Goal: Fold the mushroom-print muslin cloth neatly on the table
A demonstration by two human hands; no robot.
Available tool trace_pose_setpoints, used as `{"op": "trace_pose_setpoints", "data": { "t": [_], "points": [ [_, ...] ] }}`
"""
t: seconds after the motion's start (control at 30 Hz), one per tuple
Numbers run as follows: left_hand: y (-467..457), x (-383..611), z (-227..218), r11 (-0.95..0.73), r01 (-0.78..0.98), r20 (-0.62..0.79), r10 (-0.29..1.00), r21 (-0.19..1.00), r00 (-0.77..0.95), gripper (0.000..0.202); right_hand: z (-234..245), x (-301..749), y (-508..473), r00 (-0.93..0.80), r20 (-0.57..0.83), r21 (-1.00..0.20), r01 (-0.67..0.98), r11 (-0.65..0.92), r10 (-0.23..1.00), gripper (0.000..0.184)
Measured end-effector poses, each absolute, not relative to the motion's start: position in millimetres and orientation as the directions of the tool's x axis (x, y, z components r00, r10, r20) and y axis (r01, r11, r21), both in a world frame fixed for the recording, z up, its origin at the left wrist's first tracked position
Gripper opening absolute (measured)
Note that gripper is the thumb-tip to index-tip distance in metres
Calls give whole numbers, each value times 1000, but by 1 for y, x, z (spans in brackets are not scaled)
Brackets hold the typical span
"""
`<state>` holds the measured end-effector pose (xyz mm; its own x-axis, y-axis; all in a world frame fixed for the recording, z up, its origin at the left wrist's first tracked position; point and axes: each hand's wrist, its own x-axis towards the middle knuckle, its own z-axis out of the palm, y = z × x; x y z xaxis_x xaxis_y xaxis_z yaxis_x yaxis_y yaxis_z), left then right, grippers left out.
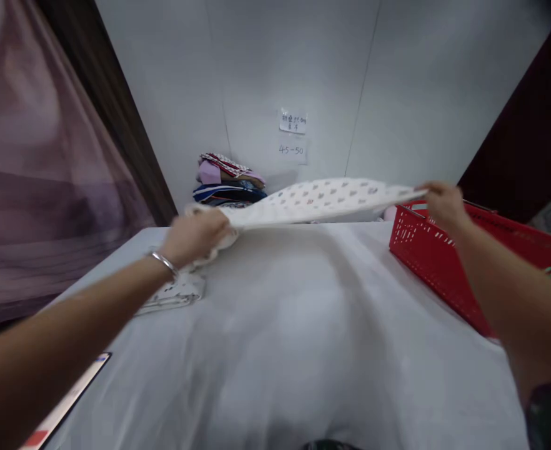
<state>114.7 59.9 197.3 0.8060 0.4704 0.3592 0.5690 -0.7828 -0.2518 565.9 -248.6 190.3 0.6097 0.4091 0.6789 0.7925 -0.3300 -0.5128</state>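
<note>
A white cloth with a small repeated print [322, 197] is stretched in the air above the far part of the table. My left hand [198, 234], with a silver bangle at its wrist, is closed on the cloth's left end, where some fabric bunches and hangs. At the other end my right hand [444, 203] pinches a corner, just over the rim of the red basket. Both hands are slightly blurred. Below my left forearm lies a folded white printed cloth [177, 294], partly hidden by that arm.
The table wears a white cover [294, 325]. A red perforated basket [435, 256] stands at the right. Folded clothes [228, 181] are piled at the back by the wall, under paper notes [293, 134]. A screen-like device [69, 403] lies front left, beside a pink curtain [36, 156].
</note>
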Motion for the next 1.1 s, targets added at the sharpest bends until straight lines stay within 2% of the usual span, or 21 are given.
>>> {"op": "trace_pose_setpoints", "data": {
  "t": [0.07,0.13,0.23,0.33,0.53,0.7,0.87,1.0,1.1],
  "points": [
    [48,118,135,-859,468,133,449,-206,883,28,125,547,-261,621,631,-514,784,-348,465,18],
    [38,117,79,-907,398,1,402,-136,916,25,66,531,-277,608,569,-507,789,-347,554,15],
    [24,112,25,-934,333,-96,346,-129,933,28,-5,517,-305,581,489,-490,800,-346,651,13],
    [13,109,10,-955,260,-99,275,-145,956,27,-42,520,-336,533,445,-414,835,-362,720,19],
    [-19,112,14,-981,126,-11,129,-145,992,23,-38,537,-399,596,356,-291,803,-520,720,23],
    [-53,104,-9,-996,-19,-41,-16,-81,999,15,-42,521,-448,640,301,-245,768,-591,707,26],
    [-63,90,-11,-999,1,-11,2,-45,1000,14,-54,502,-472,672,344,-238,738,-632,656,26],
    [-64,66,-1,-1000,27,-14,27,-13,1000,14,-60,483,-479,654,337,-212,753,-623,677,25],
    [-64,41,6,-997,51,-45,49,56,998,16,-65,461,-484,619,306,-192,784,-590,723,24]
  ]
}}
